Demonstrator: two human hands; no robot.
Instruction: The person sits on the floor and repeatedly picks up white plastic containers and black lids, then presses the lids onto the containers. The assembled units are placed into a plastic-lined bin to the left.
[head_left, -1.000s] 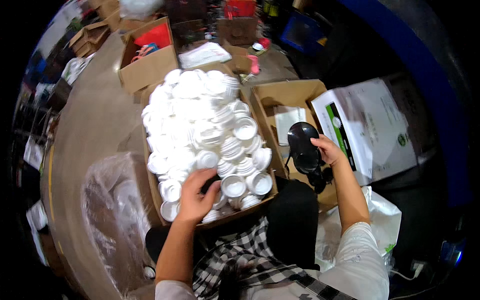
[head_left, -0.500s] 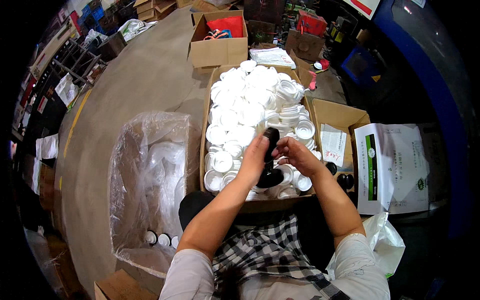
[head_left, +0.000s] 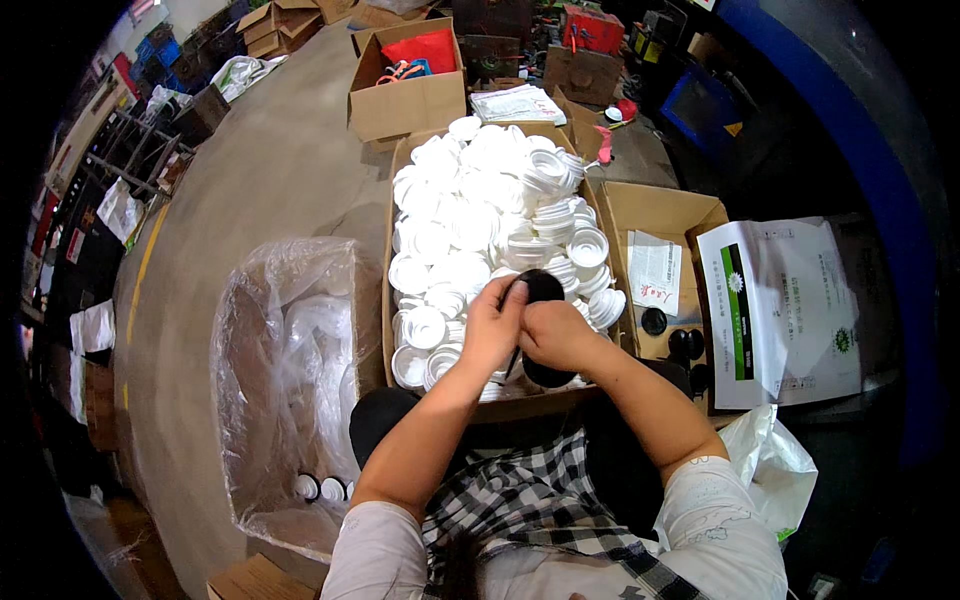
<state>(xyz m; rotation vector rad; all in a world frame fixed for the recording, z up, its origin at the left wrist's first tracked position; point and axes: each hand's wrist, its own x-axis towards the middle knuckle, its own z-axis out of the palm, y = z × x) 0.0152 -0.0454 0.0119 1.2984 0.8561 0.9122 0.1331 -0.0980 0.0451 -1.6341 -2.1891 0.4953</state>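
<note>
Both hands meet at the centre of the frame, above the near end of a long cardboard box heaped with white plastic lids. The left hand is curled, its fingertips pinching the edge of a round black part; the right hand is closed around another dark piece just below it, though how much of that piece it grips I cannot tell, since the knuckles hide it.

The likeliest slip, in my judgement, is the black part popping out of the fingertip pinch if the two pieces are pressed together off-centre. It would drop among the white lids right beneath and could slide down between them. Pressing askew could also seat the parts crookedly.

More black round parts lie in a smaller open carton at centre right, beside a white printed bag. A reach across for them could brush the piled lids at the box's right edge and tip some over the rim. A clear plastic liner bag gapes at lower left, a few small white pieces at its bottom; a careless toss could miss its mouth and land on the concrete floor.
</note>
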